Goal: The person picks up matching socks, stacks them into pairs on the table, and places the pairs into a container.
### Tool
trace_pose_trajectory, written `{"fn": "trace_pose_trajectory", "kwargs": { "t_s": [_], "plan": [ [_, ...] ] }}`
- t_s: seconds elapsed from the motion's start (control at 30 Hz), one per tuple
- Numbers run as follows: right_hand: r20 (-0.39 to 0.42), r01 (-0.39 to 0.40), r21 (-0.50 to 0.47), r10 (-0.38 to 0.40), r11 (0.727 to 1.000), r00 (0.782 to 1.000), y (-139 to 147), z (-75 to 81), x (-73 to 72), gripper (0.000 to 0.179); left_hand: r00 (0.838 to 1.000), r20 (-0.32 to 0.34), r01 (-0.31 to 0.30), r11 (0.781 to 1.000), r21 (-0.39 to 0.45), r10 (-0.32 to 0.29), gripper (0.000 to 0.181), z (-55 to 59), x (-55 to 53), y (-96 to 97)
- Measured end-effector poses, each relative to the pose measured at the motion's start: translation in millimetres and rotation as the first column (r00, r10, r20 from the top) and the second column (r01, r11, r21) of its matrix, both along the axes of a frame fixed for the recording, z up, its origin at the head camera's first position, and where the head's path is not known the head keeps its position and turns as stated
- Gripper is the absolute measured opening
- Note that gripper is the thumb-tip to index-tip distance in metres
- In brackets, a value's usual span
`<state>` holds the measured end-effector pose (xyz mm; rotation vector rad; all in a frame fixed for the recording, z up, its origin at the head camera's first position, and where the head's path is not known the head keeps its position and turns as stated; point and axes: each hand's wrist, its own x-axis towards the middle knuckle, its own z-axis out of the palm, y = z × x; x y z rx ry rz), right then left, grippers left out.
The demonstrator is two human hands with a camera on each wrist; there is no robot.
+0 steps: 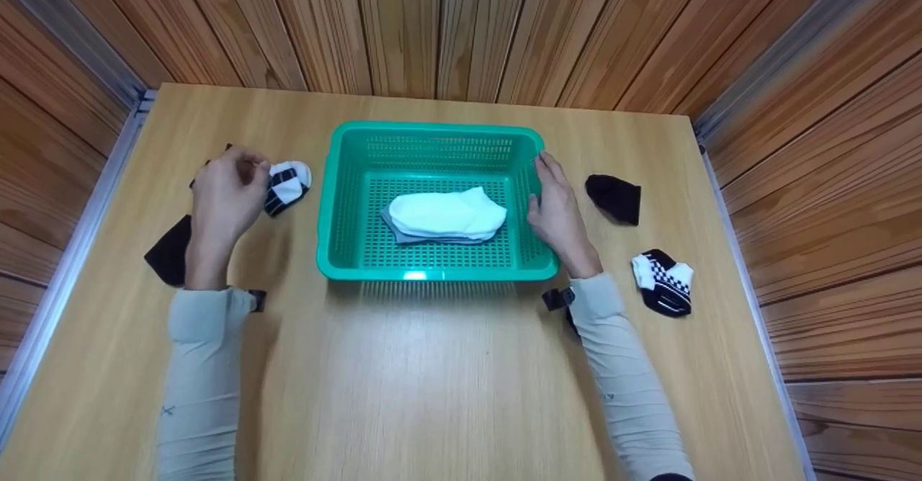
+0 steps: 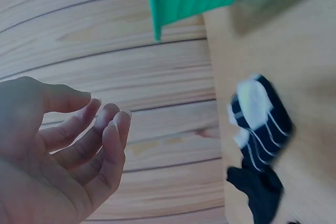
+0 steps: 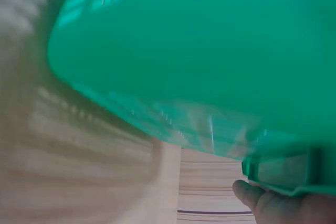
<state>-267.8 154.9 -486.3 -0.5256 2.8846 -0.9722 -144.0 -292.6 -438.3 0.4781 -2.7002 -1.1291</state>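
A green plastic basket [image 1: 438, 273] stands mid-table with a folded white sock [image 1: 446, 213] lying on a grey one [image 1: 400, 235] inside. At the basket's right rim, my right hand [image 1: 558, 214] grips it, thumb over the inner side; the right wrist view shows part of that hand [image 3: 283, 205] near the rim opening. My left hand [image 1: 229, 196] hovers over the left socks, its fingers loosely bent with nothing between them, as the left wrist view shows. Beside it lies a black-and-white sock [image 1: 288, 186]; a black sock [image 2: 257, 190] touches it in the left wrist view.
Another black sock [image 1: 171, 252] lies near the table's left edge, partly behind the left wrist. Right of the basket are a black sock [image 1: 614, 199] and a checkered black-and-white sock [image 1: 664, 284]. Wood-panelled walls [image 1: 461, 31] enclose the table [image 1: 403, 380] at the back and sides.
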Motion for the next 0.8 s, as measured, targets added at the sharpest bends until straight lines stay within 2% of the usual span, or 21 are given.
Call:
{"fn": "trace_pose_trajectory", "kwargs": {
  "t_s": [0.1, 0.2, 0.33, 0.47, 0.53, 0.6, 0.8],
  "plan": [
    [-0.003, 0.029, -0.007, -0.029, 1.000, 1.000, -1.0, -1.4, 1.3, 0.064, 1.000, 0.009, -0.011, 1.000, 0.025, 0.011, 0.034, -8.9, 5.2, -8.6],
    [0.002, 0.035, -0.013, -0.035, 0.999, 0.999, -1.7, -2.7, 1.9, 0.063, 0.999, 0.036, -0.041, 0.998, 0.047, 0.040, 0.035, -22.6, 12.9, -19.7],
    [0.010, 0.038, -0.030, -0.038, 0.999, 0.999, -3.4, -2.8, 2.6, 0.063, 0.987, 0.084, -0.143, 0.987, 0.072, 0.137, 0.037, -43.3, 25.0, -35.0],
    [0.011, 0.048, -0.050, -0.047, 0.998, 0.999, -3.2, -3.1, 3.0, 0.062, 0.959, 0.116, -0.268, 0.959, 0.091, 0.257, 0.039, -59.2, 32.7, -46.7],
    [0.008, 0.049, -0.061, -0.048, 0.997, 0.999, -3.3, -3.7, 2.7, 0.062, 0.946, 0.125, -0.312, 0.946, 0.083, 0.301, 0.040, -63.9, 35.8, -51.9],
    [0.005, 0.050, -0.067, -0.050, 0.997, 0.999, -3.6, -4.5, 2.5, 0.062, 0.937, 0.140, -0.332, 0.940, 0.078, 0.319, 0.041, -66.3, 38.8, -56.9],
    [0.012, 0.059, -0.060, -0.059, 0.996, 0.998, -4.0, -5.7, 3.0, 0.062, 0.934, 0.171, -0.333, 0.937, 0.104, 0.313, 0.050, -69.1, 48.6, -70.6]
  ]
}}
